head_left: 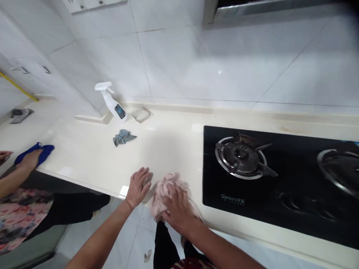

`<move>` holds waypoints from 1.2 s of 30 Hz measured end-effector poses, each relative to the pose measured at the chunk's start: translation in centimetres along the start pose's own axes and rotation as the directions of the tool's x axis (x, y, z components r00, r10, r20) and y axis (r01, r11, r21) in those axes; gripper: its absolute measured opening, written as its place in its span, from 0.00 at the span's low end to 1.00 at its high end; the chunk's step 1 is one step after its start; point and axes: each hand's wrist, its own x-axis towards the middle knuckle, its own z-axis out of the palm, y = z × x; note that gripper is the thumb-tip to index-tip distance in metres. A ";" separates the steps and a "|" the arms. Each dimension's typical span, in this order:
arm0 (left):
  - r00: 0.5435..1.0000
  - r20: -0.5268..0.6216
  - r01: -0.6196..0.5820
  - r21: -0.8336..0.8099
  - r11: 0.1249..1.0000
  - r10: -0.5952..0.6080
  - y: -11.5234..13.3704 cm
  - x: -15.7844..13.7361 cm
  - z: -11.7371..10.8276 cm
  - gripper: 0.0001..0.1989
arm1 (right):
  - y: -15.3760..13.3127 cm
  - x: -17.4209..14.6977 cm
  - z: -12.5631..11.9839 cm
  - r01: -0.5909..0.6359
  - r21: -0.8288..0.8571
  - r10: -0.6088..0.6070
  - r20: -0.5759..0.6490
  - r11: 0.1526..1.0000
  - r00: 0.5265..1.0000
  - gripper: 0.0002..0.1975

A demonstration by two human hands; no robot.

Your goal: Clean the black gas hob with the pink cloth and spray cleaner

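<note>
My right hand (178, 207) presses a bunched pale pink cloth (165, 186) onto the front edge of the cream countertop (174, 145), its fingers curled over the fabric. Part of the cloth hangs past the counter's edge. To the left of it, my left hand (138, 187) rests on the counter near the edge with its fingers stretched out and nothing in them. A crumpled grey-blue rag (123, 137) lies farther back on the left, in front of a white spray bottle (113, 104).
A black gas stove (224, 190) with two burners sits at the right. Beside the bottle is a small clear tray (141, 114). At far left, another person's hand (30, 158) is on a blue cloth (47, 153). A range hood (252, 9) juts out above.
</note>
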 end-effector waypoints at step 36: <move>0.826 0.190 -0.541 0.006 0.841 0.530 23.9 -3.5 13.5 0.31 | 19.0 -23.8 -3.9 -0.037 -0.054 0.028 -0.158 0.998 0.987 0.30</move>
